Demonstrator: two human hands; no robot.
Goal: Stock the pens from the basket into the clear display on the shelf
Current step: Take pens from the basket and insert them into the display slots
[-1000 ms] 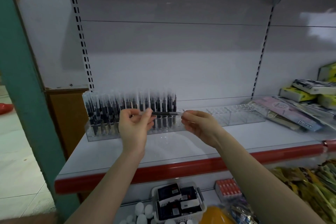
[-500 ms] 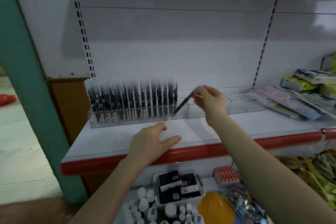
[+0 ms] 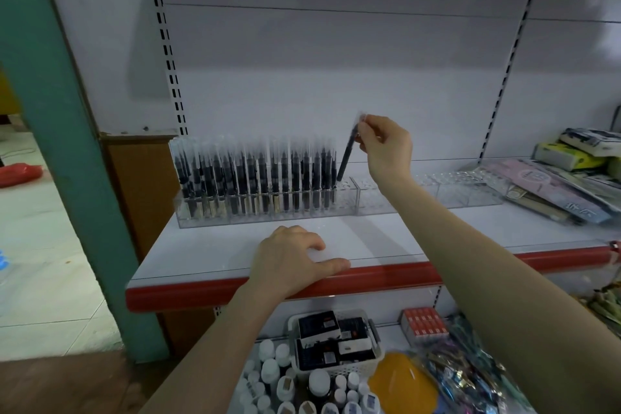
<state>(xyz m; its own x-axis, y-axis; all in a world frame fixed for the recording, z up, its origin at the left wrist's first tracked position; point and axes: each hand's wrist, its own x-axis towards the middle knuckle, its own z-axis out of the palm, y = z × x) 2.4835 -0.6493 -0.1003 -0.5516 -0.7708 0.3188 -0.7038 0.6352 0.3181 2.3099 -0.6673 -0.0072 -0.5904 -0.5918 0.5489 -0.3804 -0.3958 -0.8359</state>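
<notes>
A long clear display [image 3: 450,195] with rows of holes stands along the back of the white shelf [image 3: 208,249]. Its left part is filled with several upright black pens [image 3: 255,175]. My right hand [image 3: 386,148] pinches the top of one black pen [image 3: 347,155], which leans slightly with its tip at the first free holes right of the filled rows. My left hand [image 3: 292,259] rests flat on the shelf's front edge, holding nothing. The white basket [image 3: 376,343] with dark pen boxes sits on the lower shelf below.
A teal post [image 3: 67,144] stands at the left. Packaged stationery [image 3: 544,188] lies on the shelf at the right. Small white bottles [image 3: 268,370], a red box [image 3: 425,326], an orange object [image 3: 400,380] and shiny packets [image 3: 463,380] crowd the lower shelf around the basket.
My left hand let go of the pen and dropped onto the shelf edge. My right hand swung the pen from lying sideways to nearly upright over the display.
</notes>
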